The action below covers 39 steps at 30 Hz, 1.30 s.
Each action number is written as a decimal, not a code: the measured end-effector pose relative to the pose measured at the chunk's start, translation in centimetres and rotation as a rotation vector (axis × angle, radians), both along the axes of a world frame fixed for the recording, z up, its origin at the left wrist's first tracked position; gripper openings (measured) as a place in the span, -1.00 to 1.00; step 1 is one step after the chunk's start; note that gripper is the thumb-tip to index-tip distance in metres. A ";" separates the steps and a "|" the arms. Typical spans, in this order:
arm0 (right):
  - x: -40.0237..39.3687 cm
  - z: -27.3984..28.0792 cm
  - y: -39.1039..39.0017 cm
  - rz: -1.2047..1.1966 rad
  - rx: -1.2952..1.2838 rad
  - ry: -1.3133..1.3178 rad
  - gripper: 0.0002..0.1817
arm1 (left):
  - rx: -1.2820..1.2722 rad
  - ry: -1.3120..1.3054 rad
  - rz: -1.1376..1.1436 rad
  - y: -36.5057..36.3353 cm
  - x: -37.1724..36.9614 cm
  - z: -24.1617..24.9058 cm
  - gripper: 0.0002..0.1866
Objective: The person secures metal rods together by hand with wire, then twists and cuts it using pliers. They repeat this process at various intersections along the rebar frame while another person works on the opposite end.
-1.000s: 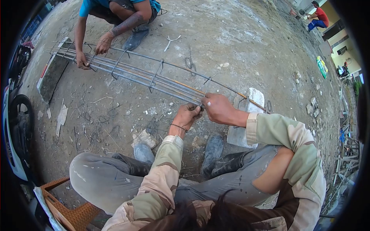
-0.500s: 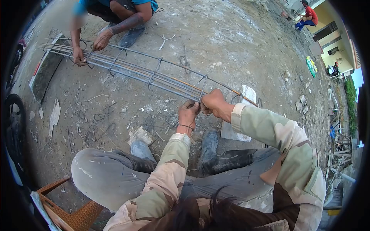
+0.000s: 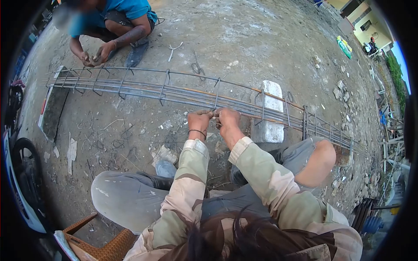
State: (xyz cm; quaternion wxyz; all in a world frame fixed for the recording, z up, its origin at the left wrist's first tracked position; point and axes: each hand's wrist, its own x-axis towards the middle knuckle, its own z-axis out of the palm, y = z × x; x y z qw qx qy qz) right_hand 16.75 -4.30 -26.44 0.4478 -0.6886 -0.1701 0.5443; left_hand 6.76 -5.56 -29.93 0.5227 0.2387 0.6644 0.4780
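Dirt ground (image 3: 252,52) strewn with rubble surrounds us; a white block (image 3: 273,132) and slab (image 3: 54,106) underlie the rebar cage (image 3: 217,93), grey with rusty stretches. Our left hand (image 3: 198,122) and right hand (image 3: 228,120) pinch closed together at its near bar, gripping something we cannot tell.

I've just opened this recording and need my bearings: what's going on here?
The person wearing the camera sits with the left hand and right hand close together at the near side of a long cage of metal bars, beside one of its bent ties. The cage spans a white block and a grey slab. Across it, a co-worker in blue crouches, both hands together just beyond the bars. What the wearer's fingertips grip is too small to tell.
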 end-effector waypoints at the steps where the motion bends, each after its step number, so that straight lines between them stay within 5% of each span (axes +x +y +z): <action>1: 0.1 -0.5 -0.1 -0.010 0.001 0.011 -0.87 | -0.001 -0.006 -0.080 0.3 -0.5 0.5 -0.76; 7: -0.3 -0.2 -2.5 0.100 0.107 -0.488 -0.89 | 0.075 0.046 -0.240 2.7 -1.5 1.6 -0.87; 9: -0.8 -0.9 -2.9 0.129 0.206 -0.705 -0.88 | -0.144 0.223 -0.497 3.8 -2.1 3.7 -0.91; 12: -1.5 -1.9 -3.1 0.081 0.439 -0.853 -0.89 | -0.216 0.182 -0.516 4.9 -2.0 4.7 -0.92; 19: -3.4 -1.8 -3.7 0.018 0.432 -0.924 -0.87 | -0.128 0.307 -0.576 5.8 -2.2 2.9 -0.87; 21: -3.4 -2.3 -3.6 0.052 0.450 -0.900 -0.83 | 0.014 0.732 -0.691 6.2 -1.9 3.0 -0.82; 30: -3.6 -2.0 -3.6 0.042 0.521 -0.968 -0.90 | -0.112 0.609 -0.736 6.3 -2.1 5.9 -0.66; 39: -2.1 -1.5 -3.4 0.335 0.636 -1.203 -0.90 | 0.038 0.620 -0.613 5.8 -2.5 1.0 -0.67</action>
